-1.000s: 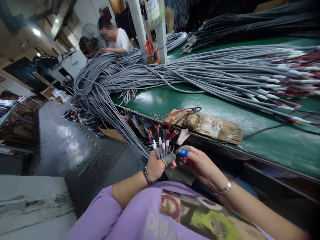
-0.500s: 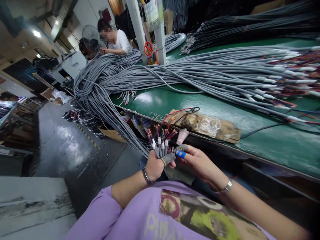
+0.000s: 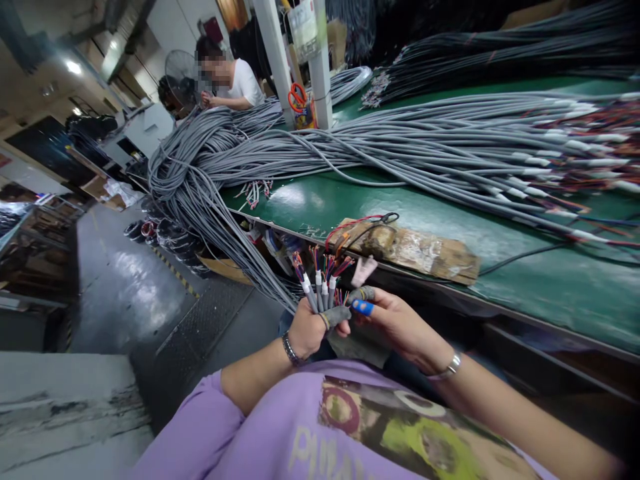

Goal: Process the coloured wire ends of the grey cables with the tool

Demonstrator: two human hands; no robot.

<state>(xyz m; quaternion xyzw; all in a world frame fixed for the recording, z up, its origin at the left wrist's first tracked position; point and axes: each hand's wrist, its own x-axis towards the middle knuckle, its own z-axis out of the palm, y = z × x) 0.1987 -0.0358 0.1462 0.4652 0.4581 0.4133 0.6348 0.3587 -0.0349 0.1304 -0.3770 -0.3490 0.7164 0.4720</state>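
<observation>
My left hand (image 3: 307,328), its thumb in a grey knitted finger cover (image 3: 336,315), grips a few round grey cables with white collars (image 3: 321,293), their multicoloured wire ends fanned upward. My right hand (image 3: 403,327), blue tape (image 3: 363,307) round one digit, meets it beside thin coloured wires (image 3: 341,297); I can't tell what it pinches. Beyond, a long grey cable bundle (image 3: 300,157) crosses the glossy green tabletop (image 3: 545,300), behind a worn, tape-wrapped wooden board (image 3: 425,253).

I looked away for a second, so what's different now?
The right hand edged slightly left, toward the left hand. I see nothing newly grabbed or let go. The left hand still holds gray cables, and the big cable pile on the table stayed put.
</observation>
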